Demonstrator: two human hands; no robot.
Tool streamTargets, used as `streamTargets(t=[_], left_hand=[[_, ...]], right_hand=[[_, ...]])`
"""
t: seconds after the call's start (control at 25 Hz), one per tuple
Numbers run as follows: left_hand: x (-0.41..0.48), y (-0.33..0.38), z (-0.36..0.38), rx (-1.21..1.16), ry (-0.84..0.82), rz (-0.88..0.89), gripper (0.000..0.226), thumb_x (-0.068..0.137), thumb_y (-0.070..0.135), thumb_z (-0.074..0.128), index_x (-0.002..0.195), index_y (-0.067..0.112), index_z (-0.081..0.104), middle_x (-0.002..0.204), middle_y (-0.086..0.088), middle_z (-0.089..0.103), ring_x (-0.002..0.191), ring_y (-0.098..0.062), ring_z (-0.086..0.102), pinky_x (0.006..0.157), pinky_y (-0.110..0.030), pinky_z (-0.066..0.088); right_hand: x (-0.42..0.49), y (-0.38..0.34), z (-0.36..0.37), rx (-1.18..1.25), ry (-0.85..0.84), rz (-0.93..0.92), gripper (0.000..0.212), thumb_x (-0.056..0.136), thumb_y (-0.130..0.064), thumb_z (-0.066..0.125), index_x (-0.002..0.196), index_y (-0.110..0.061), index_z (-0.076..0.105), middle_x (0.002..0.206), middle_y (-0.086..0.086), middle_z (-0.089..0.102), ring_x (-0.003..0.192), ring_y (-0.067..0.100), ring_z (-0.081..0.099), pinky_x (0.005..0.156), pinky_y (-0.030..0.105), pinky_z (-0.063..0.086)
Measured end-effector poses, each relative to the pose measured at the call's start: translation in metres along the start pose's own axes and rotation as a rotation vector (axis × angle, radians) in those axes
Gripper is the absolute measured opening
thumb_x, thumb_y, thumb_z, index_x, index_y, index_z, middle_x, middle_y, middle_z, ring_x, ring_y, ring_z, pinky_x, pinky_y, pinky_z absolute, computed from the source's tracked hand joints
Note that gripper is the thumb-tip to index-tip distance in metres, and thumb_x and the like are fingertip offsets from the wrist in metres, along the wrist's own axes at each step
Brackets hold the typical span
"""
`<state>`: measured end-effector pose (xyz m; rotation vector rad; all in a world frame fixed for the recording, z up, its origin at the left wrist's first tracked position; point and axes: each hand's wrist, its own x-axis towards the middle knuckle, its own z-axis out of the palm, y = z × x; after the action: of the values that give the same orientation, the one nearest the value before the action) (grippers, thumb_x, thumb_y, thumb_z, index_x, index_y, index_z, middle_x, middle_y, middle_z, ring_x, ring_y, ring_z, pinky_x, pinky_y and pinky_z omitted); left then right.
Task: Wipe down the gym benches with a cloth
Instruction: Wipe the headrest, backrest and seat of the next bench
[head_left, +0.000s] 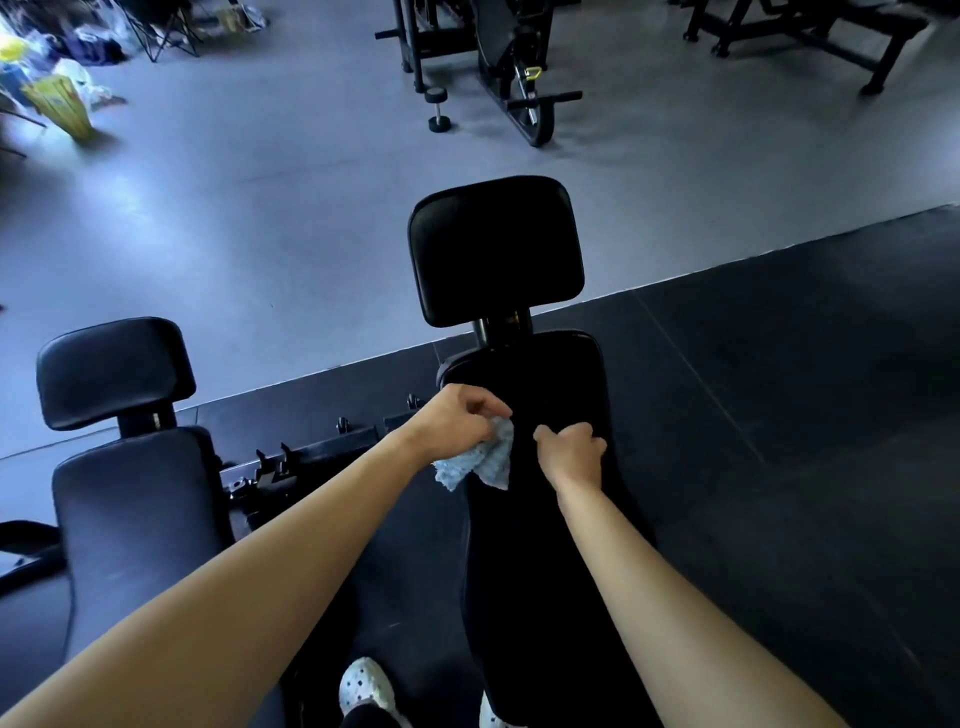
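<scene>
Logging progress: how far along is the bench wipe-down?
Done: no pad visibly wiped; cannot tell. In hand: left hand grips the blue cloth over the middle bench's long pad; right hand curled beside it. Left: apparently its head pad and the left bench.

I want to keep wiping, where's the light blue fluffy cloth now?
Centre of the head view: the light blue cloth hangs from the left hand at the left edge of the black padded bench, just left of the right hand.

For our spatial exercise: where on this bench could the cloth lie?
Free: the far head pad, and the near end of the back pad. Crowded: mid-pad, where the left hand grips the cloth beside the right hand.
</scene>
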<state>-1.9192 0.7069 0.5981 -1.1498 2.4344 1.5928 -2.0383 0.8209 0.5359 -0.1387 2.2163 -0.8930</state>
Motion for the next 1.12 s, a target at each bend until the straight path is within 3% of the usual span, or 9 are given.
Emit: streamTargets(t=[0.12, 0.2, 0.36, 0.52, 0.64, 0.76, 0.84, 0.96, 1.12], left_hand=[[0.006, 0.01, 0.016, 0.031, -0.099, 0.095, 0.053, 0.079, -0.003, 0.061, 0.118, 0.03, 0.069, 0.118, 0.016, 0.068, 0.107, 0.001, 0.063, 0.078, -0.009, 0.051], [0.009, 0.02, 0.03, -0.035, -0.222, 0.076, 0.061, 0.08, -0.003, 0.059, 0.131, 0.031, 0.058, 0.128, 0.014, 0.064, 0.098, 0.003, 0.065, 0.07, -0.014, 0.053], [0.014, 0.032, 0.056, -0.101, -0.36, -0.01, 0.057, 0.086, 0.0, 0.056, 0.137, 0.025, 0.049, 0.122, 0.002, 0.071, 0.094, -0.017, 0.069, 0.073, -0.032, 0.057], [0.022, 0.026, 0.06, -0.106, -0.043, 0.091, 0.036, 0.089, 0.001, 0.048, 0.115, 0.02, 0.064, 0.101, 0.005, 0.075, 0.078, -0.021, 0.072, 0.063, -0.031, 0.056], [0.036, 0.006, 0.036, 0.053, 0.294, 0.089, 0.023, 0.092, 0.012, 0.05, 0.103, 0.024, 0.066, 0.093, 0.008, 0.069, 0.08, -0.014, 0.067, 0.075, -0.033, 0.058], [0.045, -0.015, 0.011, 0.178, 0.438, 0.034, 0.029, 0.088, 0.013, 0.05, 0.113, 0.02, 0.064, 0.113, 0.002, 0.058, 0.107, -0.02, 0.058, 0.098, -0.039, 0.05], [0.047, -0.027, -0.001, 0.211, 0.438, -0.019, 0.04, 0.09, 0.012, 0.047, 0.128, 0.015, 0.059, 0.13, -0.003, 0.053, 0.123, -0.025, 0.05, 0.106, -0.036, 0.042], [0.048, -0.045, -0.009, 0.227, 0.363, -0.032, 0.051, 0.096, 0.012, 0.042, 0.147, 0.014, 0.047, 0.151, -0.004, 0.045, 0.138, -0.024, 0.044, 0.112, -0.03, 0.034], [0.053, -0.058, -0.013, 0.184, 0.356, 0.009, 0.047, 0.1, 0.013, 0.038, 0.144, 0.02, 0.051, 0.147, -0.001, 0.05, 0.134, -0.019, 0.049, 0.103, -0.023, 0.036]], right_hand=[[-0.008, 0.0, 0.005, 0.613, -0.352, 0.071, 0.05, 0.101, -0.059, 0.045, 0.123, -0.019, 0.065, 0.121, 0.01, 0.068, 0.109, 0.032, 0.069, 0.09, 0.052, 0.059], [-0.014, 0.003, 0.002, 1.006, -0.488, 0.13, 0.055, 0.101, -0.061, 0.044, 0.124, -0.018, 0.069, 0.123, 0.013, 0.071, 0.113, 0.032, 0.069, 0.099, 0.051, 0.053], [-0.011, 0.024, -0.005, 1.149, -0.352, 0.095, 0.054, 0.105, -0.051, 0.042, 0.093, -0.013, 0.078, 0.093, 0.01, 0.077, 0.083, 0.023, 0.076, 0.071, 0.034, 0.057], [0.014, 0.031, -0.019, 1.207, -0.094, 0.155, 0.048, 0.101, -0.05, 0.05, 0.13, -0.014, 0.063, 0.12, 0.013, 0.071, 0.103, 0.03, 0.072, 0.086, 0.046, 0.055], [0.019, 0.007, -0.028, 0.958, 0.059, -0.01, 0.048, 0.103, -0.047, 0.043, 0.145, -0.027, 0.052, 0.146, 0.001, 0.056, 0.129, 0.022, 0.057, 0.114, 0.046, 0.04], [0.024, -0.027, -0.021, 0.572, 0.114, -0.382, 0.048, 0.109, -0.039, 0.033, 0.155, -0.026, 0.037, 0.162, -0.002, 0.034, 0.148, 0.017, 0.033, 0.121, 0.037, 0.022], [0.038, -0.036, -0.001, 0.294, 0.098, -0.569, 0.051, 0.111, -0.038, 0.028, 0.159, -0.019, 0.03, 0.168, 0.002, 0.021, 0.155, 0.017, 0.016, 0.124, 0.033, 0.015], [0.057, -0.027, 0.039, -0.351, 0.207, -0.76, 0.055, 0.11, -0.041, 0.02, 0.158, -0.019, 0.031, 0.171, 0.006, 0.009, 0.157, 0.027, -0.001, 0.127, 0.05, 0.007], [0.056, -0.016, 0.066, -0.758, 0.273, -1.095, 0.057, 0.107, -0.044, 0.028, 0.159, -0.019, 0.03, 0.171, 0.007, 0.009, 0.157, 0.033, -0.001, 0.124, 0.059, 0.012]])
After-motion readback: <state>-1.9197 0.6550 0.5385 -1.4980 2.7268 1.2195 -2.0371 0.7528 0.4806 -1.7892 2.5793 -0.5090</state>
